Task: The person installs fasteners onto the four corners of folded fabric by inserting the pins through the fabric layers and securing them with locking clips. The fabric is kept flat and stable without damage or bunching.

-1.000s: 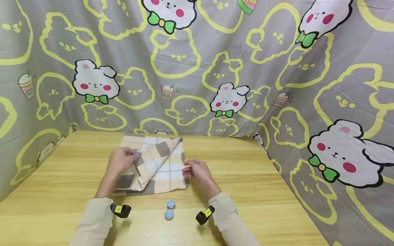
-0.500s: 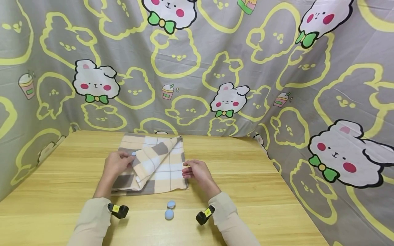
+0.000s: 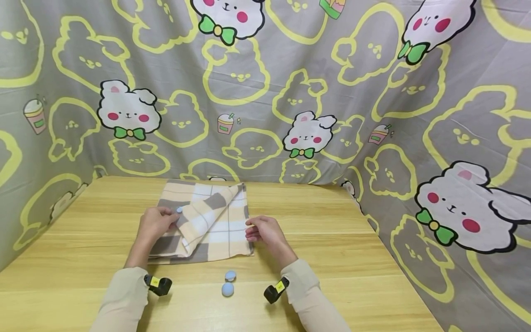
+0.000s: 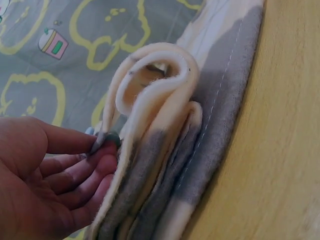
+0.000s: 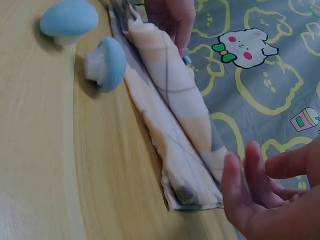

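Observation:
A plaid cloth in beige, white and grey lies folded on the table, one corner turned over into a flap. My left hand pinches the tip of that flap between thumb and fingers. A small light blue cap sits right at those fingertips. Up close in the left wrist view, the flap curls up in a loop beside the hand. My right hand is at the cloth's right edge, fingers relaxed and holding nothing. Two blue mushroom-shaped pieces with whitish stems lie on the table in front of the cloth.
The wooden table spreads around the cloth. Behind it and along the sides hangs a grey curtain printed with cartoon rabbits. Each sleeve carries a black wrist camera over the tabletop.
My left hand has drawn the flap's tip and blue cap to the left and slightly toward me. The right hand and the two mushroom-shaped pieces have stayed in place.

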Available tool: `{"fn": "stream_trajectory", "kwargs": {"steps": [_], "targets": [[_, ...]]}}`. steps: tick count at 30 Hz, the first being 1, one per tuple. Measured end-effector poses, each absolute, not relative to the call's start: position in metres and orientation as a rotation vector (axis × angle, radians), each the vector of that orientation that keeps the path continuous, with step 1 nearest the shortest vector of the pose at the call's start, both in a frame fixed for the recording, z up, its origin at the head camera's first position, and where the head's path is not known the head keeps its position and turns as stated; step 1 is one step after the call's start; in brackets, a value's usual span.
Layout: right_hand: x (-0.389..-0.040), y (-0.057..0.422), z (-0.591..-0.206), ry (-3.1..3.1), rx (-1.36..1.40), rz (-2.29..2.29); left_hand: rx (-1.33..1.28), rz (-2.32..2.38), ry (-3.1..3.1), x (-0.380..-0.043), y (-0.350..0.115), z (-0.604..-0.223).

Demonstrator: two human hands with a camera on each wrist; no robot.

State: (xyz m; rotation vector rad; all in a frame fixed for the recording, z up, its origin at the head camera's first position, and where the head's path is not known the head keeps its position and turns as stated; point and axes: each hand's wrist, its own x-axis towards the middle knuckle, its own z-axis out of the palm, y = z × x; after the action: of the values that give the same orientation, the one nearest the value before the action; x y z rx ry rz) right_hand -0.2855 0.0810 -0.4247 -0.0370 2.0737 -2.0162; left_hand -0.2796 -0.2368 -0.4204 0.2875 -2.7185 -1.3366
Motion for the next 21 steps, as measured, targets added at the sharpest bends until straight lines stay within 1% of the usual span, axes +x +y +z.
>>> {"fn": "stream_trajectory", "kwargs": {"steps": [8,14,21], "targets": [[-0.286,0.083,-0.426,2.214,-0.091,-1.848,0.282,-1.23,-2.691,-0.279,-0.232,-0.417],[-0.282,0.087,-0.423,2.395,-0.241,-1.585,0.269,-1.155,-2.608,-0.279,-0.22,-0.408],[-0.279,0.089,-0.422,2.504,-0.36,-1.231,0.129,-1.151,-2.587,-0.275,-0.196,-0.396]]}}
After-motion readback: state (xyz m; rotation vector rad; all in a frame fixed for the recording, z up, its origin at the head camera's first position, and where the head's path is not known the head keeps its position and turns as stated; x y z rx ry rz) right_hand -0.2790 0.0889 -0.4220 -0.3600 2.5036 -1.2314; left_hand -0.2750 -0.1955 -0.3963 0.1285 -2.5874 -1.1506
